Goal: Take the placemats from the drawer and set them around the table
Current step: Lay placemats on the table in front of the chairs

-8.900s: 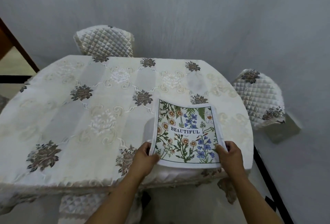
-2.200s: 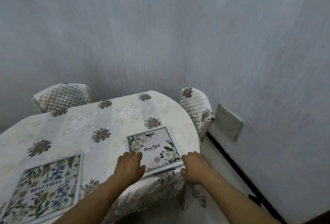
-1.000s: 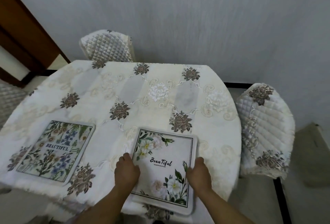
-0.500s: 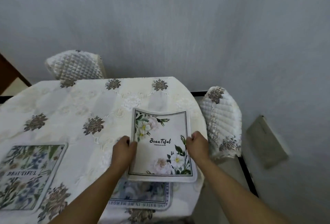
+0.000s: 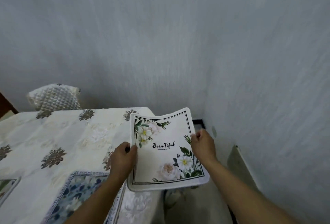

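Of three placemats, left hand (image 5: 123, 159) and right hand (image 5: 202, 145) are gripping the white placemat (image 5: 164, 154), fingers curled, now carried right of the blue placemat (image 5: 84, 193).

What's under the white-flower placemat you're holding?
The white-flower placemat, gripped by the left hand and right hand, overhangs the tablecloth corner. The blue placemat lies just left. Whatever stands below its right half is covered.

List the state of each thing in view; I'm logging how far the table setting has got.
white-flower placemat: held up by both side edges, curved.
left hand: grips its left edge.
right hand: grips its right edge.
blue placemat: flat on the table.
third placemat: flat, mostly out of frame.
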The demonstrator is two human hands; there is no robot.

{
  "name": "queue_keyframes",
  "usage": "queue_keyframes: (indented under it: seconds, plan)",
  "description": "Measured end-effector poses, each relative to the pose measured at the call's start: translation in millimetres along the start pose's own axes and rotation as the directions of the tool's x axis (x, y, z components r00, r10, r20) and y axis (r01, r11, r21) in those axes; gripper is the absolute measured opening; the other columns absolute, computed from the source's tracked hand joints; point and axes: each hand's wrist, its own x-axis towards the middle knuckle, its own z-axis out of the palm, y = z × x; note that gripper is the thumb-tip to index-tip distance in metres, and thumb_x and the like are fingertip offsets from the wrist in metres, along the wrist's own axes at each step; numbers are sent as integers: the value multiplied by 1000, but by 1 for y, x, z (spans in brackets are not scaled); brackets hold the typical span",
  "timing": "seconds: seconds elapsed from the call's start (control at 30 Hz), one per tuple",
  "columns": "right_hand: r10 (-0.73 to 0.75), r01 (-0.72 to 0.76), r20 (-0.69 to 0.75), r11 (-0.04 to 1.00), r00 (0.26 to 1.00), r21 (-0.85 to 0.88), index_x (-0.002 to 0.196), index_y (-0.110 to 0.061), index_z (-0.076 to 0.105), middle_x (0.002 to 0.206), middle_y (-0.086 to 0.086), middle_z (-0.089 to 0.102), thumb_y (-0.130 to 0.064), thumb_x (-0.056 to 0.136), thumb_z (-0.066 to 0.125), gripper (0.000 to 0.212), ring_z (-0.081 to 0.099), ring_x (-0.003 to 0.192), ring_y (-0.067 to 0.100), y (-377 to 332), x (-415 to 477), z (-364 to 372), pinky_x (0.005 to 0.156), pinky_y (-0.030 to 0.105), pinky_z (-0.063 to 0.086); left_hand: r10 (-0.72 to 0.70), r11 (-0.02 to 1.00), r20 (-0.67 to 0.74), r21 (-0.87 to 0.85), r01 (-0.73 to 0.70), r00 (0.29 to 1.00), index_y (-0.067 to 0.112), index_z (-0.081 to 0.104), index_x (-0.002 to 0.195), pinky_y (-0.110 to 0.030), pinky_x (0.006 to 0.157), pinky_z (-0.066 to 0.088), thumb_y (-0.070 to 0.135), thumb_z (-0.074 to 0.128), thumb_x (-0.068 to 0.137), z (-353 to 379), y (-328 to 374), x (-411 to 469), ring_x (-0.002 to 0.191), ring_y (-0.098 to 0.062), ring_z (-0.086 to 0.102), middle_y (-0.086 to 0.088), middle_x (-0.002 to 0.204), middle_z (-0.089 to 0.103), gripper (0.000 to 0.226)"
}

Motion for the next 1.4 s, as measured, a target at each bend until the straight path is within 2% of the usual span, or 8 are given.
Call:
queue_keyframes:
  seconds: [0.27, 0.53, 0.73, 0.87, 0.97, 1.03, 1.23, 1.4]
  plan:
    - [-152, 162, 113, 983, 982, -85, 78, -11, 50, 72, 2, 55, -23, 94, 54, 21, 51, 67, 25, 2, 103, -41, 59, 35, 36, -100, 995, -107, -4, 100, 989, 18, 41, 59, -30, 48, 28, 26, 62, 84, 53, 36, 4, 47, -9, 38, 1, 51, 45, 34]
    - [-258, 288, 300, 956, 918, -60, 80, -9, 51, 77, 6, 57, -20, 96, 54, 19, 55, 72, 26, -29, 194, 46, 67, 40, 49, -223, 972, -166, 31, 231, 961, 19, 37, 55, -28, 48, 29, 25, 63, 81, 59, -3, 58, 42, -3, 41, 8, 45, 45, 37]
    - [-296, 372, 426, 922, 855, -107, 72, -18, 45, 67, -2, 52, -21, 95, 55, 25, 49, 60, 13, -33, 259, 122, 52, 31, 35, -302, 952, -194, -2, 307, 933, 20, 40, 53, -28, 49, 29, 23, 70, 80, 88, -33, 84, 45, -4, 42, 9, 48, 46, 40]
    - [-309, 426, 554, 900, 773, -93, 74, -16, 47, 69, 1, 55, -23, 95, 54, 23, 53, 63, 18, -34, 292, 173, 56, 34, 42, -415, 904, -239, -2, 427, 878, 21, 42, 56, -27, 49, 28, 21, 71, 81, 102, -44, 96, 46, -4, 35, 6, 50, 39, 39]
    - [-337, 505, 662, 860, 669, -72, 74, -17, 46, 69, 3, 56, -23, 96, 53, 24, 56, 67, 26, -39, 312, 217, 59, 34, 41, -494, 858, -299, -13, 514, 817, 22, 43, 59, -19, 47, 28, 20, 70, 83, 115, -48, 104, 47, -2, 38, 5, 54, 43, 36]
    - [-368, 559, 714, 828, 596, -40, 77, -12, 48, 72, 8, 57, -22, 96, 54, 22, 56, 68, 29, -42, 324, 246, 60, 34, 42, -568, 801, -337, -14, 599, 751, 22, 42, 62, -24, 50, 30, 22, 69, 85, 125, -48, 108, 52, -4, 40, 5, 59, 44, 35]
    - [-384, 721, 872, 691, 303, 54, 84, -10, 50, 80, 9, 59, -23, 97, 51, 19, 53, 73, 27, -52, 343, 310, 62, 34, 37, -739, 618, -450, -153, 772, 502, 21, 37, 59, -30, 55, 27, 19, 71, 84, 157, -47, 109, 54, -12, 35, 6, 56, 37, 42]
    - [-393, 749, 906, 645, 154, 152, 78, -10, 48, 71, 6, 54, -21, 97, 53, 22, 51, 68, 27, -62, 339, 350, 58, 34, 34, -799, 481, -505, -209, 852, 327, 20, 43, 59, -26, 52, 31, 21, 70, 83, 169, -56, 115, 54, -11, 43, 4, 56, 46, 36]
